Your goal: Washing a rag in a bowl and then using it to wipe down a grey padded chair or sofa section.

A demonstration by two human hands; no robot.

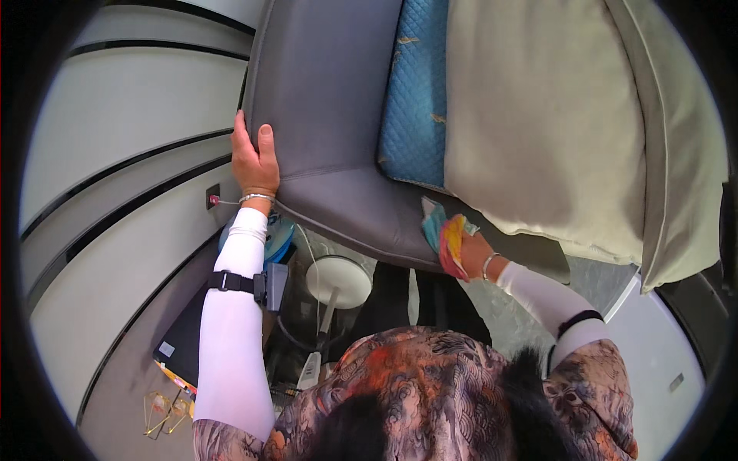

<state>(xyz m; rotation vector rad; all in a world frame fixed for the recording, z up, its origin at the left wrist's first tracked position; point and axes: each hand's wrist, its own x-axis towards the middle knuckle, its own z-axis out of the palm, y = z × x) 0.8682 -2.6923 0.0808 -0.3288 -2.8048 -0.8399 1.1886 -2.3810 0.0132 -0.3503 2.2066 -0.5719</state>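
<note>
My left hand (255, 162) lies flat against the outer edge of the grey upholstered headboard (323, 86), with nothing held in it. My right hand (476, 253) grips a multicoloured cloth (452, 239) in teal, pink and yellow. The cloth touches the headboard's curved near side, low and right of the middle. Inside the headboard lies the blue quilted mattress (418, 104). Beige fabric bedding (542, 115) covers the mattress on the right, and its near edge hangs beside my right hand.
A wall socket (213, 197) holds a plug with a white cable on the left. Below the headboard stand a round white base on a pole (339, 282), a blue container (279, 237) and a black box (184, 334). A white cabinet (657, 340) is at lower right.
</note>
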